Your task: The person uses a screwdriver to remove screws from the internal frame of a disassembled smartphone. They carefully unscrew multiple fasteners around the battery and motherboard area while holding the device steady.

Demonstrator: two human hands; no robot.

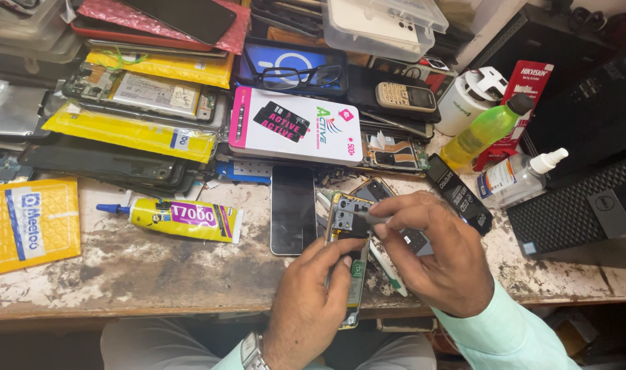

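An opened phone with its back cover off lies at the near edge of the worn workbench, its circuit boards exposed. My left hand grips the phone's lower half from the left side. My right hand pinches a thin grey tool whose tip rests on the black upper part of the phone's inside. A white and green tool lies under my right hand.
A dark phone screen lies left of the opened phone. A yellow glue tube and a yellow padded envelope lie further left. A black battery, green bottle, white-capped bottle and black computer case stand right. Stacked phone parts fill the back.
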